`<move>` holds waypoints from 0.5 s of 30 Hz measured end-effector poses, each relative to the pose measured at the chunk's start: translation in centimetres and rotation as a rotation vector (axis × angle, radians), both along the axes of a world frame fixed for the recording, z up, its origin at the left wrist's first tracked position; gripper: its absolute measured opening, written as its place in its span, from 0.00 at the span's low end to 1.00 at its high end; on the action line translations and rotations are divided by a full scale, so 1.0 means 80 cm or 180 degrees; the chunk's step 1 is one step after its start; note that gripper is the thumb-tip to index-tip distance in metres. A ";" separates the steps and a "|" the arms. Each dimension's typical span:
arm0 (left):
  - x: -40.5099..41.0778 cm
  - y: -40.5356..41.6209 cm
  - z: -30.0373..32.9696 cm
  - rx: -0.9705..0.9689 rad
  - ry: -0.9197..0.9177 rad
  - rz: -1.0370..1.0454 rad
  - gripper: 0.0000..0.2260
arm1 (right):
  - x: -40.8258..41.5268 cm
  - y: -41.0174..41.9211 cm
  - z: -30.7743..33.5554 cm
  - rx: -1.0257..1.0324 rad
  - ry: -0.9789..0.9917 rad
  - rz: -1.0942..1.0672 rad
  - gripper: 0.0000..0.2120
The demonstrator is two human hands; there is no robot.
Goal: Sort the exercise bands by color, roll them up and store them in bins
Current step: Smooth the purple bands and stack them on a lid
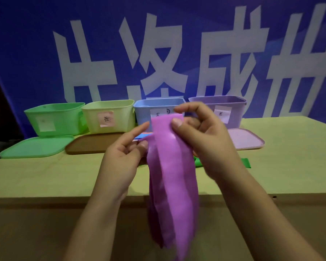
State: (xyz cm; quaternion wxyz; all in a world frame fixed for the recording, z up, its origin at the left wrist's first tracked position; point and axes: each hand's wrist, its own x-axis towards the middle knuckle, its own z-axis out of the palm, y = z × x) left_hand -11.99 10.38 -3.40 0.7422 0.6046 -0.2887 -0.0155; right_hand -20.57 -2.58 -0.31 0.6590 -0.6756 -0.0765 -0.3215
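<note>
Your right hand (201, 142) pinches the top of the long purple rubber band (172, 176); your left hand (125, 157) pinches its left edge.

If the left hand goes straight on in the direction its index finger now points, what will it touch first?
Most likely the purple band: the left hand points up and right, its fingers almost at the band's edge. The blue bin stands behind, but depth is unclear.

Rubber, plastic, wood, paper

In our grip the purple band (172, 166) looks like smooth, faintly glossy rubber; beyond it we see matt plastic bins (109, 117) with paper labels (105, 118) on a pale, matt wooden bench (290, 157).
</note>
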 end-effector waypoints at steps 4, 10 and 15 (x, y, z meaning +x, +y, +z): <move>-0.012 -0.002 -0.006 0.0112 -0.0055 -0.0176 0.19 | -0.002 0.015 -0.043 0.0206 0.0135 -0.0041 0.08; -0.018 -0.001 -0.016 0.0323 -0.0070 -0.0405 0.11 | -0.005 0.013 -0.064 -0.0003 0.0174 -0.0475 0.03; -0.022 -0.001 -0.015 0.0273 -0.0095 -0.0559 0.11 | -0.010 0.013 -0.069 -0.0283 0.0078 -0.0794 0.05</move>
